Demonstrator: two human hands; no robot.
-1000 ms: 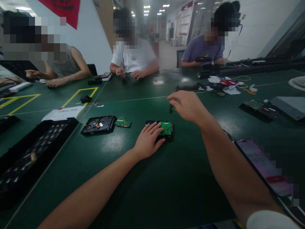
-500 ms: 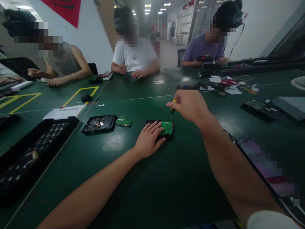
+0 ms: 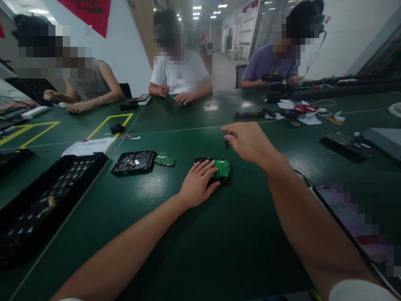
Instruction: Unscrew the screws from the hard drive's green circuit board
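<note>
A black hard drive with a green circuit board [image 3: 223, 169] lies on the green table [image 3: 200, 234] in front of me. My left hand [image 3: 199, 184] rests flat on its near left part, fingers stretched out over the board. Above the drive, my right hand [image 3: 249, 142] pinches the handle of a small screwdriver [image 3: 227, 142] with a yellow and black grip, held upright with its tip down at the board's far edge.
To the left lie an opened black drive [image 3: 134, 161] and a loose green board [image 3: 165, 159]. A long black tray [image 3: 44, 200] sits at the far left. A phone [image 3: 354, 217] lies at right. Three people sit across the table, with tools and papers [image 3: 300, 110] near them.
The view has shifted slightly. My right hand has turned a little on the screwdriver above the drive; my left hand stays pressed on the drive.
</note>
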